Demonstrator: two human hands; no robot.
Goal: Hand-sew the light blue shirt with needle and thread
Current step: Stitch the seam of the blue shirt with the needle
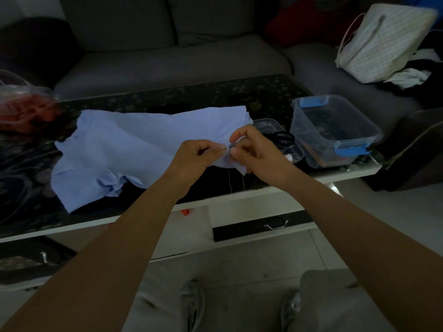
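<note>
In the head view, a light blue shirt (134, 144) is spread on a dark patterned desk (191, 101), with its right end lifted off the surface near the front edge. That raised edge is pinched by the left hand (199, 156) between thumb and curled fingers. The same fold is gripped just beside it by the right hand (254, 152), whose fingers are curled round the cloth. The 2 hands are almost touching. 2 thin strands of thread (229, 182) are seen hanging below the held fold, against the dark desk top. A needle cannot be made out. To the right of the hands, a small clear tray (268, 123) with black-handled scissors (284, 137) is set beside a larger clear box (335, 130) with blue clips. A grey sofa (167, 56) is seen behind the desk, and a pale striped bag (383, 44) is propped on its right part.
</note>
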